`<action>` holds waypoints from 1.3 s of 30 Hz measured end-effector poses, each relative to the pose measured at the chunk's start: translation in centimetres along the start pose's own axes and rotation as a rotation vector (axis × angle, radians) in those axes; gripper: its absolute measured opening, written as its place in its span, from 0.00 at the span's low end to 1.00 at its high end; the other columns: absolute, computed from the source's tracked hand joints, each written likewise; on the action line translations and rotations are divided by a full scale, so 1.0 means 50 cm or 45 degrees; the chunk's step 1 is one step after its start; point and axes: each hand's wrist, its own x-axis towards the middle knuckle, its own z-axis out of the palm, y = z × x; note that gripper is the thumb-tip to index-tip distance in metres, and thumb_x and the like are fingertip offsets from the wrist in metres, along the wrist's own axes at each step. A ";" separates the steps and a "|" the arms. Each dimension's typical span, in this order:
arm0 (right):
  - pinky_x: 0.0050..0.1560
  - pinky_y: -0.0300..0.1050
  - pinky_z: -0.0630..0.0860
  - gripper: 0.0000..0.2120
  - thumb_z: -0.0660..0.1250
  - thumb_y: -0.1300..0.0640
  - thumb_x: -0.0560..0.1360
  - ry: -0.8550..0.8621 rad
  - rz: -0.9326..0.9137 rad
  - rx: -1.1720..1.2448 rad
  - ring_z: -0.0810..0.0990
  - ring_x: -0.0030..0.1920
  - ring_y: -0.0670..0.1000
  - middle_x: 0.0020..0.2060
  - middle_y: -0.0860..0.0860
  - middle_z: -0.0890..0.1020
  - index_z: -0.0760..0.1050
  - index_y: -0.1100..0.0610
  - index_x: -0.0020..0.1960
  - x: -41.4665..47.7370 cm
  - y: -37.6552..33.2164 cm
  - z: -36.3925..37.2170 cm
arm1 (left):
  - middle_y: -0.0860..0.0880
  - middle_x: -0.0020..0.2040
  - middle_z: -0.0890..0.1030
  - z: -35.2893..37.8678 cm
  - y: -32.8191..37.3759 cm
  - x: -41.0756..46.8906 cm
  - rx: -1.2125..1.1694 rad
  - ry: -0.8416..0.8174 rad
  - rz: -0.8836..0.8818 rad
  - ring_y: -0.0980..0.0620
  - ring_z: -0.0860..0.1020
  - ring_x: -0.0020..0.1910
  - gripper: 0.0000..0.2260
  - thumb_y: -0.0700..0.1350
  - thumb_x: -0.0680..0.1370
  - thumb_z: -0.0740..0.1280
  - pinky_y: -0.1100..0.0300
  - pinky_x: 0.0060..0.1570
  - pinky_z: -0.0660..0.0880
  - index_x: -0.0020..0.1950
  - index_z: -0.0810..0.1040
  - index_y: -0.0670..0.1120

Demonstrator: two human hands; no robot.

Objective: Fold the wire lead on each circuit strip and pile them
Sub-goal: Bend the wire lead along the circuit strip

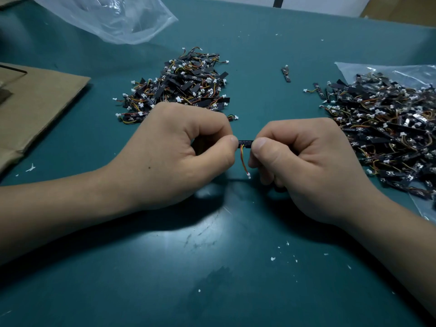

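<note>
A small black circuit strip (245, 143) is held level between my two hands above the green table. My left hand (179, 152) pinches its left end and my right hand (304, 159) pinches its right end. Its red, orange and yellow wire lead (243, 161) hangs down from the strip and ends in a white connector (248, 175). Behind my left hand lies a pile of strips (184, 83). A larger heap of strips (387, 135) lies at the right on a clear plastic bag.
A single strip (286, 73) lies alone at mid-table, and another (316, 88) lies by the right heap. A crumpled clear bag (111, 17) sits at the back left. Flat cardboard (35, 107) covers the left edge. White scraps dot the green mat (212, 267).
</note>
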 end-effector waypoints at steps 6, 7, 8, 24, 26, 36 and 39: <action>0.28 0.48 0.69 0.15 0.63 0.57 0.76 -0.026 -0.003 -0.015 0.71 0.24 0.49 0.23 0.54 0.75 0.76 0.57 0.31 0.001 -0.001 -0.001 | 0.49 0.28 0.73 -0.002 -0.001 -0.001 0.007 -0.039 0.042 0.51 0.71 0.29 0.11 0.41 0.77 0.66 0.63 0.31 0.66 0.34 0.78 0.43; 0.29 0.49 0.69 0.15 0.63 0.57 0.76 -0.030 -0.003 -0.026 0.71 0.25 0.52 0.22 0.55 0.74 0.75 0.59 0.31 0.001 -0.001 -0.001 | 0.50 0.27 0.73 -0.002 -0.001 -0.001 0.019 -0.043 0.045 0.51 0.71 0.29 0.11 0.42 0.77 0.66 0.62 0.31 0.67 0.34 0.79 0.43; 0.29 0.50 0.69 0.16 0.63 0.57 0.76 -0.034 -0.003 -0.025 0.71 0.25 0.53 0.23 0.55 0.73 0.75 0.59 0.31 0.001 -0.002 -0.002 | 0.50 0.27 0.73 -0.001 -0.001 0.000 0.023 -0.043 0.045 0.51 0.71 0.29 0.11 0.42 0.77 0.66 0.62 0.31 0.67 0.34 0.79 0.43; 0.31 0.42 0.69 0.16 0.63 0.57 0.78 -0.078 0.013 0.054 0.75 0.25 0.49 0.22 0.46 0.75 0.76 0.52 0.31 0.002 -0.005 -0.002 | 0.48 0.28 0.73 -0.004 -0.003 0.000 -0.002 -0.052 0.050 0.50 0.72 0.30 0.11 0.41 0.76 0.66 0.59 0.31 0.68 0.34 0.78 0.43; 0.30 0.43 0.69 0.16 0.63 0.57 0.77 -0.088 0.000 0.053 0.74 0.25 0.49 0.23 0.49 0.76 0.75 0.53 0.31 0.001 -0.006 -0.004 | 0.48 0.28 0.73 -0.004 -0.003 0.000 -0.011 -0.064 0.046 0.49 0.71 0.29 0.11 0.42 0.76 0.66 0.58 0.31 0.68 0.34 0.78 0.44; 0.29 0.46 0.68 0.16 0.63 0.59 0.77 -0.091 -0.057 0.012 0.72 0.26 0.52 0.24 0.55 0.75 0.75 0.59 0.31 -0.002 -0.006 -0.005 | 0.50 0.27 0.71 -0.005 -0.005 0.001 -0.035 -0.136 0.057 0.54 0.69 0.28 0.11 0.41 0.77 0.66 0.65 0.31 0.65 0.35 0.79 0.44; 0.29 0.45 0.69 0.15 0.63 0.59 0.77 -0.090 -0.052 0.046 0.72 0.26 0.52 0.24 0.54 0.76 0.76 0.57 0.32 -0.002 -0.006 -0.005 | 0.50 0.27 0.72 -0.006 -0.005 0.002 -0.046 -0.125 0.053 0.53 0.71 0.29 0.10 0.41 0.77 0.66 0.65 0.32 0.66 0.35 0.80 0.44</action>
